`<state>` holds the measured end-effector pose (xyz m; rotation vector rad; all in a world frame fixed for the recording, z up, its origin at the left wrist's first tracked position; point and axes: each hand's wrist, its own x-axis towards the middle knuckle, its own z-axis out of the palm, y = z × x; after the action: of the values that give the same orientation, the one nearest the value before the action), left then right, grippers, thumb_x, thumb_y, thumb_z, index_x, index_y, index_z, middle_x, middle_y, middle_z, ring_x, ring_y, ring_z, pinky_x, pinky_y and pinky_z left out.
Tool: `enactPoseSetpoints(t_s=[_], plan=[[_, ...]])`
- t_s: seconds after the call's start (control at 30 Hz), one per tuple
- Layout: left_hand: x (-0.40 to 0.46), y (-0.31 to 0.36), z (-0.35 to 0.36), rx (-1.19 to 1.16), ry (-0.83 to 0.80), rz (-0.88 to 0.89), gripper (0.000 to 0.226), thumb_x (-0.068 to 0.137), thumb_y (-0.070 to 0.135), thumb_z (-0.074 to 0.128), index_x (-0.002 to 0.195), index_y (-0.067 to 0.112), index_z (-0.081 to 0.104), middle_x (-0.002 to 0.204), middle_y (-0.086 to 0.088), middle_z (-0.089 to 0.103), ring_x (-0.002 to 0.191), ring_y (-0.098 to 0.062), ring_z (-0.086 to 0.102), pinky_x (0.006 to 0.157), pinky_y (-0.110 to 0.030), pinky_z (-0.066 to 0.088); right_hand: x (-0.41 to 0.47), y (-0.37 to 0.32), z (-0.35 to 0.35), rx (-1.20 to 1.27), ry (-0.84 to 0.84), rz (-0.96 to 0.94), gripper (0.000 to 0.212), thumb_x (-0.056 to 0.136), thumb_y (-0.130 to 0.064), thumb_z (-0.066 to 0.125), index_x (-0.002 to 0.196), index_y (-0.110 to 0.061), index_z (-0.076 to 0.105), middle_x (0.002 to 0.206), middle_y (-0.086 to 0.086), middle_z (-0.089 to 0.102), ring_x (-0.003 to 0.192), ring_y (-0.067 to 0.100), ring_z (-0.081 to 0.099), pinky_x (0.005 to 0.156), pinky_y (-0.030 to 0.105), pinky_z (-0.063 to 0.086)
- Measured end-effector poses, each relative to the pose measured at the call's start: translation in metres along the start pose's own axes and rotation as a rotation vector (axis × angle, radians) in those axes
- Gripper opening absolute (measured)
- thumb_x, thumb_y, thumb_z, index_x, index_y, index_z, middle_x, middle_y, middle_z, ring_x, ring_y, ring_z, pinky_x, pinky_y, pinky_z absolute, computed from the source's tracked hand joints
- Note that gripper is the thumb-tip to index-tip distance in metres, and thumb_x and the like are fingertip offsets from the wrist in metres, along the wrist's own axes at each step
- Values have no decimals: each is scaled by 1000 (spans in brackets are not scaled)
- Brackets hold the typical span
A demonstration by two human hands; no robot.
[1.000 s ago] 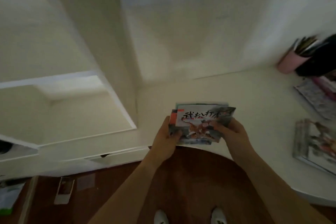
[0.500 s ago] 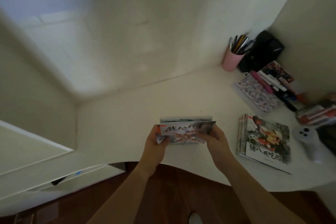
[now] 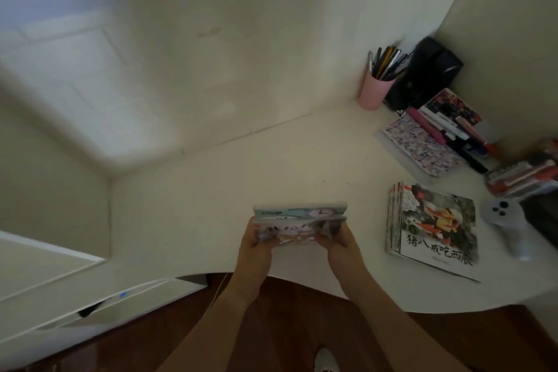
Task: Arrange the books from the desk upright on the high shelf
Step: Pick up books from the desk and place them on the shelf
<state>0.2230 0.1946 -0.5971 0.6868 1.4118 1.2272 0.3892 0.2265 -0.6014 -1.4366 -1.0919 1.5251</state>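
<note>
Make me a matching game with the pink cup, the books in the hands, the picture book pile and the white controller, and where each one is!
Things:
1. pink cup
2. held books
3. picture book pile
4. white controller

Places:
A. lying flat on the desk, right of the hands
B. gripped between the left hand and right hand
C. near the desk's right edge, beside the pile
D. in the far corner, full of pens

Pairs: 1-D, 2-B, 3-A, 4-C
</note>
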Motion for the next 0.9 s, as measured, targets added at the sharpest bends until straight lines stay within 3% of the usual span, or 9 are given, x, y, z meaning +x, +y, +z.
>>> enactPoseSetpoints(t_s=[0.07, 0.17, 0.27, 0.4, 0.47, 0.6, 0.73, 0.83, 0.9], plan=[[-4, 8, 17, 51, -21, -13, 30, 89, -20, 57, 108, 4, 61, 97, -4, 70, 81, -1, 72, 64, -14, 54, -4, -10, -18, 3, 32, -11, 46, 98, 4, 56, 140, -16, 52, 132, -3, 63, 118, 3, 61, 94, 19, 52], [0, 19, 58, 104, -107, 74, 34, 93, -19, 53, 119, 3, 56, 113, -7, 68, 103, -11, 69, 81, -18, 56, -14, -33, -55, 64, 105, -26, 36, 100, 4, 54, 132, -14, 55, 124, 2, 65, 114, 7, 62, 100, 30, 51], [0, 31, 98, 178, -184, 123, 43, 98, -12, 53, 122, 24, 54, 124, -1, 65, 117, -12, 63, 96, -25, 54, -21, -50, -94, 131, 209, -68, 31, 97, 7, 57, 120, -14, 59, 107, -1, 67, 96, -4, 66, 86, 19, 50], [-4, 26, 117, 307, -217, 193, 42, 101, -1, 54, 116, 37, 52, 121, 13, 65, 120, -11, 61, 96, -21, 51, -25, -49, -122, 61, 191, -80, 25, 97, 5, 58, 120, -5, 59, 113, 6, 68, 99, 1, 66, 82, 12, 52], [-8, 24, 112, 358, -209, 203, 42, 102, -2, 55, 120, 36, 52, 118, 18, 66, 117, -8, 63, 94, -19, 52, -21, -41, -126, 11, 184, -80, 18, 98, 3, 59, 115, 0, 56, 111, 15, 65, 100, 10, 66, 85, 22, 54], [-13, 25, 93, 363, -208, 161, 25, 103, 6, 57, 124, 21, 55, 115, 11, 69, 106, -10, 70, 83, -33, 61, -17, -31, -110, -75, 165, -73, 12, 100, -12, 62, 107, -9, 54, 102, 24, 57, 95, 36, 61, 79, 49, 56], [-11, 25, 74, 403, -204, 71, 27, 102, 9, 60, 127, 20, 57, 120, 4, 71, 109, -12, 69, 87, -23, 57, -12, -23, -92, -48, 241, 33, 16, 97, -5, 64, 110, 3, 59, 100, 25, 63, 77, 11, 71, 60, 23, 58], [-12, 27, 66, 293, -176, -42, 20, 104, 18, 59, 124, 20, 59, 115, 2, 74, 105, -16, 73, 84, -28, 60, -12, -21, -83, 5, 287, 49, 22, 94, -3, 68, 113, -13, 69, 97, 4, 72, 73, 1, 72, 58, 17, 57], [-13, 32, 66, 216, -132, -97, 20, 108, 27, 51, 120, 17, 62, 107, 2, 76, 96, -12, 75, 74, -22, 59, -11, -21, -82, 57, 333, 74, 29, 91, -6, 73, 119, -16, 70, 104, 1, 72, 75, 4, 72, 56, 17, 57]])
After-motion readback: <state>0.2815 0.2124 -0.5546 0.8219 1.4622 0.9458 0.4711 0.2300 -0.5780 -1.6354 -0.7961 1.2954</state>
